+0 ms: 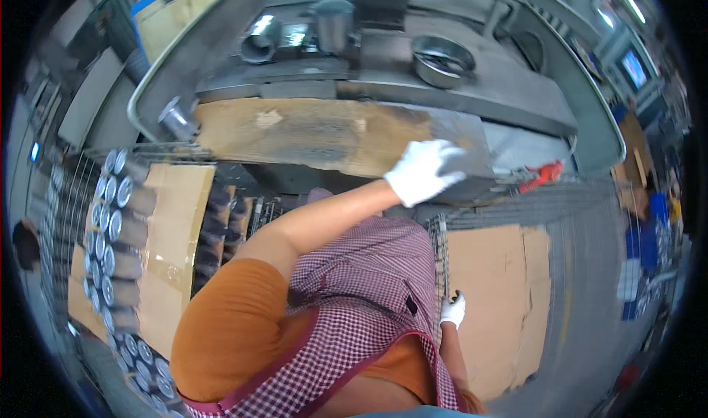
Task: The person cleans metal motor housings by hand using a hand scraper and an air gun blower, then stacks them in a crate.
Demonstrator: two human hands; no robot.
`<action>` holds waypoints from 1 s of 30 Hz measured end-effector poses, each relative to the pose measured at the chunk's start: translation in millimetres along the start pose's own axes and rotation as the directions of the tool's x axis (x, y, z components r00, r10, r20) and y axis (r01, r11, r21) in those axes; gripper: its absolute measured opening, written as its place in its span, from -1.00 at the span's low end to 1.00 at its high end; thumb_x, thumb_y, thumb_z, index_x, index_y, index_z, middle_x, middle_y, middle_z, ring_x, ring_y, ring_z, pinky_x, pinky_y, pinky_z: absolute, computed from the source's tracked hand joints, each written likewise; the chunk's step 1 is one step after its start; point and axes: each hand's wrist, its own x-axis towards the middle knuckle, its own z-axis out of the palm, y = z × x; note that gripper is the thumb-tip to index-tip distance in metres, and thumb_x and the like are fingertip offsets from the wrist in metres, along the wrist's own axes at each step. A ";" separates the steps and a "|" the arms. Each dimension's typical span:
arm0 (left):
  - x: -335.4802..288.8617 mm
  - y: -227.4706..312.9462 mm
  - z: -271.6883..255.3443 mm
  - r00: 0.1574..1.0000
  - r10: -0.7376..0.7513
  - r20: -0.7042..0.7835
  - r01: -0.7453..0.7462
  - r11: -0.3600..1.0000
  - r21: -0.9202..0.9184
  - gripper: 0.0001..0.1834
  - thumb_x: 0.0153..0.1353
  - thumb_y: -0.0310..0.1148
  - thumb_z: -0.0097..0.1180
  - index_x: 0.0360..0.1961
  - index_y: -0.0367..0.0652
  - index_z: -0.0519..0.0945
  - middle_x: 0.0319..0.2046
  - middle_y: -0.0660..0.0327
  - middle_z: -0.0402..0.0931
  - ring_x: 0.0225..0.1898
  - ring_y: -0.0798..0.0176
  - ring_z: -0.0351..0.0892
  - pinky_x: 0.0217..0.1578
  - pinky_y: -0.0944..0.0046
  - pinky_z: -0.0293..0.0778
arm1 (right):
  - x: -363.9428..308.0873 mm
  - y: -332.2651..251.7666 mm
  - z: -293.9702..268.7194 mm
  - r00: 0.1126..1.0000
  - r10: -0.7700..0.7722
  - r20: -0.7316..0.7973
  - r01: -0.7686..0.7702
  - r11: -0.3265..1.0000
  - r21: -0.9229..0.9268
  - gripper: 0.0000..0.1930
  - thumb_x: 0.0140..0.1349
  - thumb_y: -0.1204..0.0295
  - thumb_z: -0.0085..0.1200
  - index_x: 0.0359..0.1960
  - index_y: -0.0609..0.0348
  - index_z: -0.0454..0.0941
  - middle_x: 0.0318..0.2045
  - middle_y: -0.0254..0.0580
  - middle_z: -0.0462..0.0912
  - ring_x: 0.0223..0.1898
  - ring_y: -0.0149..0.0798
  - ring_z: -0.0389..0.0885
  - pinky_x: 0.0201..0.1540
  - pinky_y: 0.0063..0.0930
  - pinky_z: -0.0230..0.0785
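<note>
Grey steel machinery framed a long metal desk (516,97), and from my distant seat I went straight to the action! Along its near side lay a strip of brown cardboard (295,134), smudged dark, and by its right end was the left hand (426,173), white-gloved, fingers spread, blurred, holding nothing I could see. Was it touching the strip? I couldn't tell. Down to the right, the right hand (452,312), gloved too, sat at the edge of a wire cage (442,252), beside a broad cardboard sheet (487,300); whether it clasped the wire, I couldn't make out. Further out now: a silver cup (178,118) tilted by the strip's left end, a round metal pan (442,62) stood farther back, and another cup (258,43) lay on its side near an upright metal container (333,28). Over on the left, rows of metal cans (110,226) lined a second cardboard sheet (169,244)!
</note>
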 end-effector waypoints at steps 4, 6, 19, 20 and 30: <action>-52.2 -94.2 -124.4 0.907 -0.270 -0.322 0.366 0.884 0.291 -0.53 0.17 0.00 0.24 -0.12 -0.21 0.69 -0.18 -0.07 0.66 -0.11 -0.14 0.64 -0.03 -0.04 0.53 | 47.1 -101.6 -34.2 0.958 -0.278 -0.075 0.288 0.934 0.214 -0.75 0.31 0.29 0.08 -0.16 0.21 0.65 -0.24 0.11 0.70 -0.17 0.09 0.68 -0.05 -0.17 0.49; -75.3 -141.2 -175.9 0.802 -0.453 -0.390 0.593 0.681 0.428 -0.56 0.26 0.00 0.10 -0.12 -0.15 0.67 -0.14 -0.05 0.63 -0.07 -0.12 0.61 -0.02 -0.06 0.49 | 66.0 -178.6 -56.4 0.934 -0.350 -0.069 0.351 0.866 0.355 -0.73 0.34 0.29 0.08 -0.14 0.28 0.63 -0.21 0.08 0.71 -0.16 -0.02 0.69 -0.03 -0.21 0.48; -146.0 -226.0 -198.1 0.753 -0.514 -0.411 0.640 0.426 0.639 -0.59 0.31 0.04 -0.02 -0.16 0.02 0.71 -0.16 0.07 0.65 -0.08 -0.02 0.61 -0.06 -0.02 0.48 | 161.2 -372.1 -162.8 0.616 -0.677 -0.402 0.371 0.700 -0.611 -0.56 0.28 0.08 0.11 0.15 -0.11 0.58 -0.11 0.00 0.70 -0.13 0.06 0.69 -0.09 -0.03 0.49; -146.2 -224.9 -199.4 0.775 -0.478 -0.413 0.618 0.439 0.653 -0.59 0.31 0.04 -0.02 -0.16 0.02 0.71 -0.17 0.07 0.65 -0.09 -0.02 0.61 -0.06 -0.02 0.48 | 168.1 -362.2 -172.7 0.575 -0.705 -0.416 0.356 0.673 -0.648 -0.57 0.27 0.06 0.11 0.13 -0.11 0.59 -0.11 -0.03 0.71 -0.15 0.04 0.69 -0.10 -0.04 0.49; -140.7 -212.2 -200.9 0.753 -0.522 -0.399 0.640 0.445 0.626 -0.58 0.32 0.05 -0.01 -0.23 -0.01 0.74 -0.23 0.09 0.65 -0.13 0.00 0.62 -0.11 -0.03 0.48 | 221.6 -315.9 -188.6 0.729 -0.277 -0.626 0.431 0.896 0.106 -0.59 0.31 0.12 0.19 -0.03 0.22 0.69 -0.10 -0.13 0.75 -0.13 -0.25 0.69 0.02 -0.39 0.48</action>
